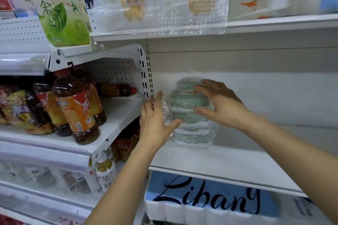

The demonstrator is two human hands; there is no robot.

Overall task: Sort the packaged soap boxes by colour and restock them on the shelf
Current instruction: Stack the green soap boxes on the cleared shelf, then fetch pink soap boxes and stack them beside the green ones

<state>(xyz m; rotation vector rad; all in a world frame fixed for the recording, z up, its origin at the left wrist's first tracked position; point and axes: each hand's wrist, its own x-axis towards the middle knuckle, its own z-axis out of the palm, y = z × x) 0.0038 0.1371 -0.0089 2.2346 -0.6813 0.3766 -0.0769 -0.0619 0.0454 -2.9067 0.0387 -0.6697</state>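
Both the left hand (155, 120) and right hand (217, 104) spread loosely round the green soap boxes (190, 113), whose slippery film wrap and tall, probably light stack wanted side support.

Both hands (157, 120) (219, 104) forward, fingers spread

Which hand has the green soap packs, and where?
Neither grips. Left hand touches the green soap stack at its left side; right hand touches its upper front, fingers straight.

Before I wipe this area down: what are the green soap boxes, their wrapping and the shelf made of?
Green soap boxes: probably matte moulded plastic, rounded edges. Wrapping: thin clear plastic film, crinkled and glinting. Shelf: likely white-painted metal, smooth, with slotted uprights beside it.
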